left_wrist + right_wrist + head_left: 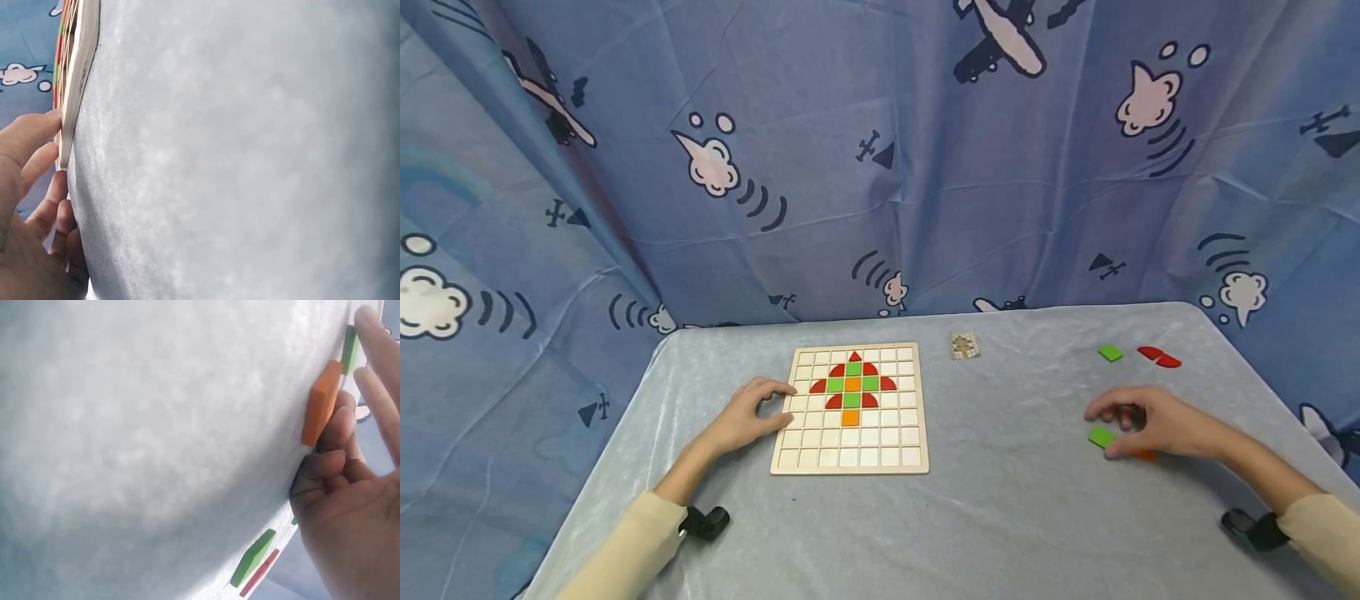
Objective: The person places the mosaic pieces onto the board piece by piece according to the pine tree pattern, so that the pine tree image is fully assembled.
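Observation:
My left hand [747, 414] rests at the left edge of a wooden grid board [887, 450], thumb and index finger spread against its rim. On the board, green and orange squares, red rounded pieces and a red triangle [854, 357] form a tree-like shape. Toward the table's right side, my right hand [1172, 425] hovers low with thumb and index finger apart and the other fingers bent. A green square tile [1101, 437] lies between those two fingertips, not gripped. Partly hidden below this hand is an orange tile [1147, 456], seen better in the right wrist view near the fingers.
Beyond the right hand lie another green tile [1110, 353] and two red rounded pieces [1159, 357]. A small pattern card [965, 345] lies right of the board's far corner. Grey cloth [1000, 517] covers the table, and a blue printed curtain [820, 167] hangs behind it.

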`<state>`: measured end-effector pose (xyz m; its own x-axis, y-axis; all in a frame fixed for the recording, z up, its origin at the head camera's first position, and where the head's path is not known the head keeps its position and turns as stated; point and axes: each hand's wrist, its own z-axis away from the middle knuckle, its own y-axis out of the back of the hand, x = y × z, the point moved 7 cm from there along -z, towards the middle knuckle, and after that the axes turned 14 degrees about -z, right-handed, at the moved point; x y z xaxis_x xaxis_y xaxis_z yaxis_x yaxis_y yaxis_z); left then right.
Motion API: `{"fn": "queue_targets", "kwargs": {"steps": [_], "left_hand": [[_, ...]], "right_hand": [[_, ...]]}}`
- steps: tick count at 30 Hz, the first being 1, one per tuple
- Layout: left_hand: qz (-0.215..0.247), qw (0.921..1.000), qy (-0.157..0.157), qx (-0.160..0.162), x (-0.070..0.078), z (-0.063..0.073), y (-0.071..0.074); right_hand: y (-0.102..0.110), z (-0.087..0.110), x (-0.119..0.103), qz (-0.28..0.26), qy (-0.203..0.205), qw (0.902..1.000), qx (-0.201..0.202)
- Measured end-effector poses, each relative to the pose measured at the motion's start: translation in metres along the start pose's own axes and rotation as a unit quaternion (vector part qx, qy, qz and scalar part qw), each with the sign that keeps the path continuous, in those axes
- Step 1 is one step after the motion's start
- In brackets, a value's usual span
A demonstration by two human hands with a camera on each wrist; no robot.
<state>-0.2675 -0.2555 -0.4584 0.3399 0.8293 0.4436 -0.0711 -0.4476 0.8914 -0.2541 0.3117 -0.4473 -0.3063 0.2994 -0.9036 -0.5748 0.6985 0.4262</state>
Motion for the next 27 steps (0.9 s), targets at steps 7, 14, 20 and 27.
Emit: {"fn": "queue_targets", "kwargs": {"steps": [7, 14, 20, 27], "left_hand": [[-0.002, 1.0000, 0.000, 0.003, -0.0005, 0.0002, -0.0004], [-0.002, 1.0000, -0.001, 0.003, -0.0013, 0.0002, -0.0008], [0.001, 1.0000, -0.006, 0.005, -0.0014, -0.0001, -0.0006], [0.004, 0.9999, -0.012, 0.006, -0.0009, -0.0002, -0.0006]], "right_hand": [[-0.0024, -0.0016, -0.0020, -0.002, 0.008, 0.9999, -0.009], [-0.0042, -0.0026, -0.0019, -0.001, 0.009, 0.9999, -0.013], [-0.0064, -0.0043, -0.0026, 0.009, 0.008, 0.9998, -0.015], [-0.0074, -0.0101, -0.0055, 0.015, -0.028, 0.9995, -0.003]]}}
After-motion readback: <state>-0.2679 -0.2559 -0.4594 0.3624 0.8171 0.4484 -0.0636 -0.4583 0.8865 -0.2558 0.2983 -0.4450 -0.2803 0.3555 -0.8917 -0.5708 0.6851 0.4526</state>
